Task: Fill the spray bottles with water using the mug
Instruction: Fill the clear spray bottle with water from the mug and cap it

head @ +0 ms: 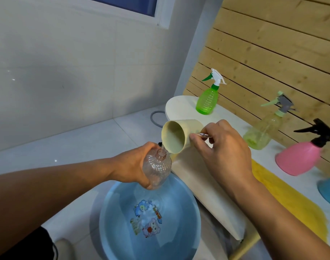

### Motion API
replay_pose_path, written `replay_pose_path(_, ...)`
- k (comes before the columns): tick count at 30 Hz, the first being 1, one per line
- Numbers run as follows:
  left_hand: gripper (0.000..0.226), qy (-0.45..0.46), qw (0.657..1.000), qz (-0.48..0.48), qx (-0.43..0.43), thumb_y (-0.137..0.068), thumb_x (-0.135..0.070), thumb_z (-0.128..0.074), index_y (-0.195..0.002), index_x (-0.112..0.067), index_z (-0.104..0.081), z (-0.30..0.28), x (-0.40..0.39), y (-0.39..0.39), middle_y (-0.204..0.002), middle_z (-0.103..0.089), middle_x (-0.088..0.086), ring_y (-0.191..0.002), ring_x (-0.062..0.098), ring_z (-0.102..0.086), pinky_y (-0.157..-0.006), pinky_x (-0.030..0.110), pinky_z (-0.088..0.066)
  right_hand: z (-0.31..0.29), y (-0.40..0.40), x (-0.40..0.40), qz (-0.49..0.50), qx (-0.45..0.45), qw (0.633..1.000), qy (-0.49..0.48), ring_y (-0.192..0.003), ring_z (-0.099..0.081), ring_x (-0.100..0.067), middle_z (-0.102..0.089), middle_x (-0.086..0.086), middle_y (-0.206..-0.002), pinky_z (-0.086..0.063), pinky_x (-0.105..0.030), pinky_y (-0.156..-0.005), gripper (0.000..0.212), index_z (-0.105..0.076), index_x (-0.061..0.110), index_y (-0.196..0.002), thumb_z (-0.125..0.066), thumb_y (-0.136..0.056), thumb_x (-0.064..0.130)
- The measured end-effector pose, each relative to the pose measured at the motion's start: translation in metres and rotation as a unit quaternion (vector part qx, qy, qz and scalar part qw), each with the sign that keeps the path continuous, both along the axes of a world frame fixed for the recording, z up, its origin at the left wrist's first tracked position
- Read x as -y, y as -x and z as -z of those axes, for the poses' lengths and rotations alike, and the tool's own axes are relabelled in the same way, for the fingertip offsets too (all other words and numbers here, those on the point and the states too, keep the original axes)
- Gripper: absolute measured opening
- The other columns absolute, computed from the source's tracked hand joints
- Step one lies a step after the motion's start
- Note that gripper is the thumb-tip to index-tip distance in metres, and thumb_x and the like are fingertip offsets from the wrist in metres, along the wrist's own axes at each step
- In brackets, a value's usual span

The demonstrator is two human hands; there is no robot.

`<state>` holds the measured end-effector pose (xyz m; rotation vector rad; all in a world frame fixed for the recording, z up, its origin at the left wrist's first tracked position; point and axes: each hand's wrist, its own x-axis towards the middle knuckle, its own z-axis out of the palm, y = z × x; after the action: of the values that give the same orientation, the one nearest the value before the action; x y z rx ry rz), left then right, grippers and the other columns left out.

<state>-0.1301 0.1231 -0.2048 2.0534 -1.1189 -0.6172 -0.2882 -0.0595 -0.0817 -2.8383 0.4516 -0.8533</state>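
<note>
My left hand (131, 164) grips the clear bottle (156, 168) above the basin (108, 218). My right hand (222, 147) holds the mug (179, 136) tipped, lip at the bottle's neck; water seems to trickle in.

The mug (176, 136) is pale cream-yellow; the uncapped bottle (156, 168) is clear with a faint pink tint and ribbed. The basin (123, 218) is light blue — cartoon sheep printed on its bottom. Other spray bottles: bright green (207, 99) (white-and-green trigger), pale yellow-green (261, 133), pink (299, 159) with black trigger. The surface (207, 177) is white — a yellow patch (284, 197) on it.
</note>
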Motion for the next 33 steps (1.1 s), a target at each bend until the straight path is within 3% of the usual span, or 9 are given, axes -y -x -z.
replay_pose_path(6, 0.110, 0.006, 1.000, 0.000, -0.001, -0.058, -0.034, -0.101, -0.144, -0.041, -0.032, 0.001, 0.003, -0.002, -0.130, -0.056, -0.020, -0.120, 0.007, -0.059, -0.101, 0.037, -0.057, 0.000, 0.002, 0.000, -0.004, 0.012, 0.999, 0.040, -0.080, -0.052, -0.023, -0.052, 0.004, -0.086, -0.033, -0.032, -0.057, 0.030, -0.063, 0.023, -0.085, -0.060, -0.094, 0.052)
replay_pose_path(15, 0.113, 0.001, 1.000, 0.007, -0.004, -0.057, -0.038, -0.100, -0.146, -0.042, -0.030, 0.001, 0.006, -0.002, -0.132, -0.053, -0.021, -0.121, 0.008, -0.057, -0.101, 0.038, -0.056, 0.002, 0.006, -0.003, -0.019, 0.038, 0.995, 0.089, -0.083, -0.056, -0.026, -0.054, 0.003, -0.087, -0.045, -0.034, -0.053, 0.029, -0.064, 0.022, -0.084, -0.062, -0.094, 0.049)
replay_pose_path(21, 0.114, 0.006, 1.000, 0.004, -0.007, -0.056, -0.038, -0.101, -0.145, -0.042, -0.031, 0.002, 0.008, -0.002, -0.131, -0.054, -0.021, -0.121, 0.007, -0.058, -0.102, 0.037, -0.056, 0.002, 0.008, -0.006, -0.022, 0.043, 0.989, 0.142, -0.081, -0.054, -0.025, -0.054, 0.002, -0.087, -0.045, -0.034, -0.048, 0.030, -0.064, 0.021, -0.084, -0.059, -0.096, 0.048)
replay_pose_path(26, 0.112, 0.014, 1.000, 0.001, -0.018, -0.057, -0.035, -0.102, -0.145, -0.041, -0.032, 0.001, 0.009, -0.001, -0.130, -0.055, -0.021, -0.120, 0.006, -0.059, -0.101, 0.036, -0.056, 0.001, 0.012, -0.009, -0.033, 0.056, 0.977, 0.201, -0.077, -0.052, -0.026, -0.054, -0.002, -0.085, -0.038, -0.030, -0.044, 0.029, -0.064, 0.017, -0.084, -0.061, -0.099, 0.042)
replay_pose_path(30, 0.109, 0.024, 0.999, 0.000, -0.022, -0.059, -0.028, -0.102, -0.144, -0.038, -0.034, -0.001, 0.009, 0.000, -0.127, -0.057, -0.020, -0.117, 0.003, -0.060, -0.098, 0.032, -0.058, 0.000, 0.015, -0.013, -0.041, 0.065, 0.965, 0.249, -0.072, -0.049, -0.024, -0.055, -0.003, -0.083, -0.022, -0.026, -0.051, 0.028, -0.064, 0.016, -0.082, -0.061, -0.100, 0.038)
replay_pose_path(33, 0.110, 0.026, 1.000, 0.000, -0.015, -0.060, -0.026, -0.102, -0.145, -0.036, -0.034, -0.001, 0.009, 0.000, -0.127, -0.056, -0.020, -0.116, 0.002, -0.060, -0.096, 0.027, -0.058, 0.000, 0.015, -0.014, -0.049, 0.068, 0.961, 0.265, -0.071, -0.049, -0.024, -0.056, -0.003, -0.083, -0.020, -0.027, -0.053, 0.028, -0.065, 0.016, -0.082, -0.061, -0.100, 0.036)
